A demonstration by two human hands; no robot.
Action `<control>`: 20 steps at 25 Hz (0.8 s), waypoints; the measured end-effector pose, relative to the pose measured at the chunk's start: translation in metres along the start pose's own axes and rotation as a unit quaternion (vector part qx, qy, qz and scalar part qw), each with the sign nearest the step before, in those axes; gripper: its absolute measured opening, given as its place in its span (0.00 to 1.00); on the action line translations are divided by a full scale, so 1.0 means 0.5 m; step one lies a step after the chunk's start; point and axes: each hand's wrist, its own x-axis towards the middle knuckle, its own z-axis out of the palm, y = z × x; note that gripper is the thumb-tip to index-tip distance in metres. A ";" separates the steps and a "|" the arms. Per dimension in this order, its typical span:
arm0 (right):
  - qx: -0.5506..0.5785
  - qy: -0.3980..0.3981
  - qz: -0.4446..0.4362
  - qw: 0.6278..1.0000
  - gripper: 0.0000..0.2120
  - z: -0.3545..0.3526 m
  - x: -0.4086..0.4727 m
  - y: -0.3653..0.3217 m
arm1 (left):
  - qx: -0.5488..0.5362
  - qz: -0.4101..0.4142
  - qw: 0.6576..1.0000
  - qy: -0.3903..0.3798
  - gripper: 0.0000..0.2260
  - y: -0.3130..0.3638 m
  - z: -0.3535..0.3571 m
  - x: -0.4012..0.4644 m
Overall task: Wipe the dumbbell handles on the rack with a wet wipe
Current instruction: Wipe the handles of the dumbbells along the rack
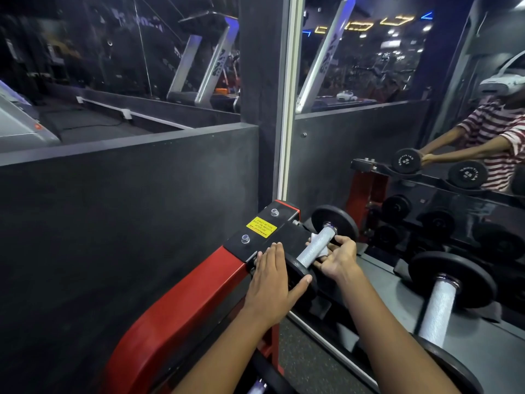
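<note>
Head view: the right hand [338, 258] reaches forward with its fingers curled under the knurled handle [316, 247] of the nearest dumbbell [335, 220], pressing a white wet wipe [315, 237] against the metal; part of the wipe shows above the bar and part below it. The left hand [272, 275] lies flat, fingers straight and together, on the dumbbell's near black plate [301, 273], thumb spread to the side, gripping nothing. Both forearms extend bare from the lower edge of the frame. That dumbbell sits at the left end of the rack [181, 302], a red and black frame whose black end cap carries one yellow warning sticker [261, 227] and two bolts. A second dumbbell [451, 280] with a matching silver handle rests to the right on the same tier, well apart from the first. A mirror [397, 155] behind the rack reflects a person in a red-and-white striped shirt wearing a white headset, along with several more black dumbbells on the rack. Beyond a dark partition wall [127, 194] to the left stand two treadmills [204, 64].
</note>
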 end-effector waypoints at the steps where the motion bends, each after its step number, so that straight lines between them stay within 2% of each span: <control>1: -0.009 -0.014 0.009 1.000 0.20 -0.001 -0.002 0.006 | 0.002 0.000 1.000 0.002 0.48 -0.001 0.001 0.000; 5: -0.054 -0.044 0.034 0.997 0.24 -0.005 -0.011 0.032 | 0.006 -0.006 1.000 -0.003 0.47 0.002 -0.001 0.002; 8: -0.136 -0.053 0.035 0.989 0.24 -0.009 -0.018 0.044 | 0.007 -0.012 1.000 -0.011 0.47 0.003 0.003 0.002; 11: -0.263 -0.069 0.020 0.962 0.18 -0.018 -0.026 0.045 | 0.010 -0.010 1.000 -0.015 0.45 0.002 0.001 0.003; 15: -0.415 -0.035 -0.053 0.908 0.10 -0.032 -0.043 0.024 | -0.008 -0.021 0.999 -0.030 0.45 0.007 -0.012 0.001; 18: -0.483 0.036 -0.134 0.865 0.12 -0.030 -0.059 0.022 | -0.054 -0.034 0.997 -0.043 0.43 0.013 -0.019 0.001; 20: -0.501 0.051 -0.198 0.841 0.14 -0.021 -0.084 0.024 | -0.090 -0.028 0.995 -0.035 0.38 0.012 -0.025 -0.004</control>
